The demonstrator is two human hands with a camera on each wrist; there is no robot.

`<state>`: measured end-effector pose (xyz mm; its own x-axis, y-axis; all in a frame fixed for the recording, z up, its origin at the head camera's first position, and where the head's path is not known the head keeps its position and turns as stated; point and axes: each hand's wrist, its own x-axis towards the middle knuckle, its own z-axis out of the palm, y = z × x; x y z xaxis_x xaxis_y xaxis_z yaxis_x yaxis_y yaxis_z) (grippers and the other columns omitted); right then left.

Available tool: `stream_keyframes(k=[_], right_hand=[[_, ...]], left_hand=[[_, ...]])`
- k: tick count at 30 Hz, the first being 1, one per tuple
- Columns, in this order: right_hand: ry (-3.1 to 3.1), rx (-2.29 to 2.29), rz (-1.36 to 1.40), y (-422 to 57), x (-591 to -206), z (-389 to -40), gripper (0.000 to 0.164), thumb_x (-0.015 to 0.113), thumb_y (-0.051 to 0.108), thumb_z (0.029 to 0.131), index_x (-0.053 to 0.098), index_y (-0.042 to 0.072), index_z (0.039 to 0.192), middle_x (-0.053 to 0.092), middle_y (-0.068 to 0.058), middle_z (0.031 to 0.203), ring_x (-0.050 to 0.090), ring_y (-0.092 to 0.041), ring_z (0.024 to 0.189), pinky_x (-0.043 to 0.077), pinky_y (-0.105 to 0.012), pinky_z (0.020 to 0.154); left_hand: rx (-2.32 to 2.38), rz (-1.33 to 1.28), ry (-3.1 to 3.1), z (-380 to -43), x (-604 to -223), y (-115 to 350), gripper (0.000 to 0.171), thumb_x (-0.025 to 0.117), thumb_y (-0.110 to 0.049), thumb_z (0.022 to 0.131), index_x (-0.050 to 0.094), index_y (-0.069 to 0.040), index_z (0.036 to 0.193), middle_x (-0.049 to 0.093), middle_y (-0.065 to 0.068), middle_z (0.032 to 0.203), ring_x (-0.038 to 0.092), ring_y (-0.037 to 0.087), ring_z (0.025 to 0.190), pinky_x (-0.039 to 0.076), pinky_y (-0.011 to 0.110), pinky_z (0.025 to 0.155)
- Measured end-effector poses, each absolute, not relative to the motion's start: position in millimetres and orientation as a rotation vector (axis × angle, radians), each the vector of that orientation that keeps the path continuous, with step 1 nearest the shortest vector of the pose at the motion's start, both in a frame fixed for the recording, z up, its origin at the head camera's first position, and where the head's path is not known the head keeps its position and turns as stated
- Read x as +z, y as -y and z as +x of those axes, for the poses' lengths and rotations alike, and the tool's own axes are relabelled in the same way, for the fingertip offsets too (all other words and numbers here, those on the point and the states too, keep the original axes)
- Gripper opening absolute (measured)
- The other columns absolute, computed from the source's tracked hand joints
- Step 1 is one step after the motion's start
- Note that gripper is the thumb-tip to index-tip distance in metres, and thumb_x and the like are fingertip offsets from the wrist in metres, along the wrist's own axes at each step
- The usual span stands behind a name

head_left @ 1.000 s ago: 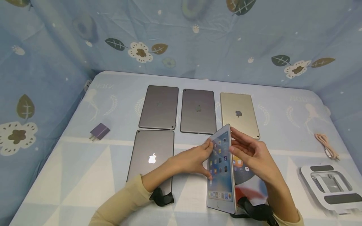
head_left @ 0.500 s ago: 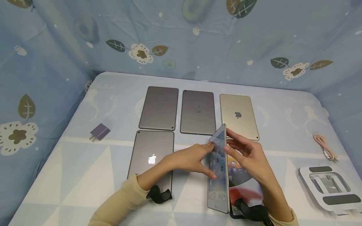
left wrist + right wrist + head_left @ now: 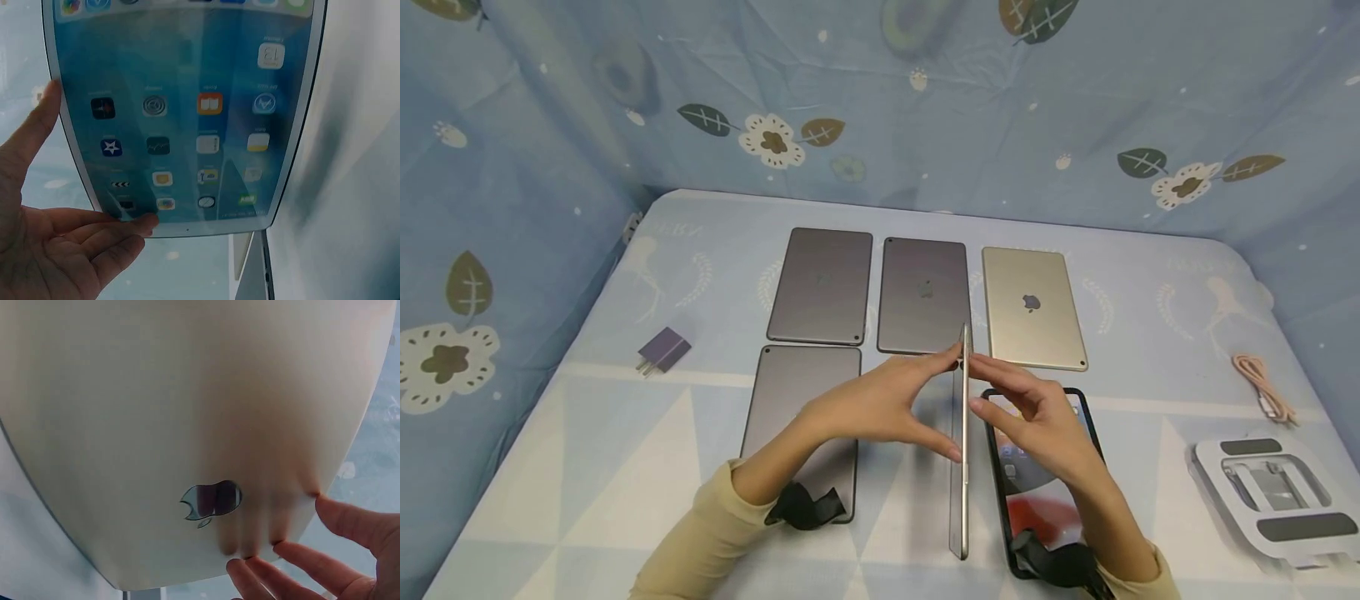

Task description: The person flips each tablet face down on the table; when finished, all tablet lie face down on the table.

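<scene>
A tablet with a white front stands on its long edge between my hands, seen almost edge-on in the head view. Its lit screen faces my left hand, whose thumb is at the side edge and whose fingertips lie over the far end. The gold back with its apple logo faces my right hand; there the thumb meets the side edge and the fingertips touch the back near the end. Right beside it lies a lit tablet in a black frame, partly hidden under my right hand.
Two grey tablets and a gold tablet lie face down in the back row. Another grey tablet lies beneath my left forearm. A purple charger is at left; a coiled cable and white stand are at right.
The held tablet has turned from showing its screen to nearly edge-on and shifted left, along with both hands. More of the black-framed tablet shows now.
</scene>
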<state>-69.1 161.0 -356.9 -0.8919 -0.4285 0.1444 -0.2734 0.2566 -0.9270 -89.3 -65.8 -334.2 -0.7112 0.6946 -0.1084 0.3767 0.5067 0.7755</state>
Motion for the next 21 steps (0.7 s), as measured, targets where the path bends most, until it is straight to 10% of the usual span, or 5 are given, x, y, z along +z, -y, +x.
stream_keyframes(k=[4, 11, 21], right_hand=[[-2.372, -1.619, -0.613, -161, -360, -71, 0.050, 0.066, 0.005, 0.088, 0.053, 0.004, 0.137, 0.053, -0.009, 0.141, 0.052, -0.005, 0.126, 0.039, -0.014, 0.104], [-2.458, -1.293, -0.578, -157, -370, -73, 0.069, 0.072, 0.026, 0.086, 0.042, 0.006, 0.145, 0.043, -0.014, 0.149, 0.037, -0.038, 0.139, 0.031, -0.061, 0.109], [-2.558, -0.879, -0.535, -155, -383, -75, 0.087, 0.073, 0.046, 0.081, 0.036, 0.003, 0.147, 0.034, -0.025, 0.152, 0.037, -0.047, 0.136, 0.039, -0.064, 0.100]], left_hand=[[1.038, 0.852, -2.372, -89, -329, 71, 0.118, 0.083, -0.047, 0.069, 0.009, -0.015, 0.155, 0.026, 0.003, 0.158, 0.029, 0.017, 0.145, 0.028, 0.039, 0.117], [0.991, 0.768, -2.404, -87, -322, 81, 0.123, 0.085, -0.050, 0.064, 0.006, -0.024, 0.155, 0.026, -0.001, 0.158, 0.029, 0.020, 0.145, 0.030, 0.046, 0.115], [0.964, 0.789, -2.415, -87, -325, 101, 0.125, 0.087, -0.045, 0.063, 0.010, -0.011, 0.155, 0.022, 0.006, 0.159, 0.031, 0.024, 0.144, 0.030, 0.047, 0.115]])
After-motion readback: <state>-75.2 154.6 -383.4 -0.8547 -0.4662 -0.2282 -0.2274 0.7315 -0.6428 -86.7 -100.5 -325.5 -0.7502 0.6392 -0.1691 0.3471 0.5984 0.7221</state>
